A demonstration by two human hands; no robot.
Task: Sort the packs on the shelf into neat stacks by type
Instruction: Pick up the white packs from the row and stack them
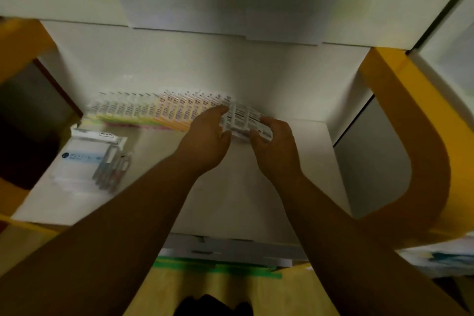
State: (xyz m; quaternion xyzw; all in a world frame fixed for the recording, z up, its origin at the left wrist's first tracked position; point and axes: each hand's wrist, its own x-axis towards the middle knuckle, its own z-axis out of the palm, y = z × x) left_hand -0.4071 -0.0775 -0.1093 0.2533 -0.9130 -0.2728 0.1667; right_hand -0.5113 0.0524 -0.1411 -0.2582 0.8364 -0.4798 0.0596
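Both the left hand (pixel 205 136) and right hand (pixel 275 143) gripped a small bundle of packs (pixel 243 119), judged light, thin, slippery; best held by the edges.

White shelf (pixel 230 187): fanned packs row (pixel 159 110) at back, clear pkts (pixel 87 159) left.

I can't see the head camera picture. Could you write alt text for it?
Two bare hands, left hand and right hand, together hold a small bundle of white printed packs above a white shelf. Behind runs a fanned row of similar packs with yellow and pink edges; at left lies a pile of clear plastic pouches.
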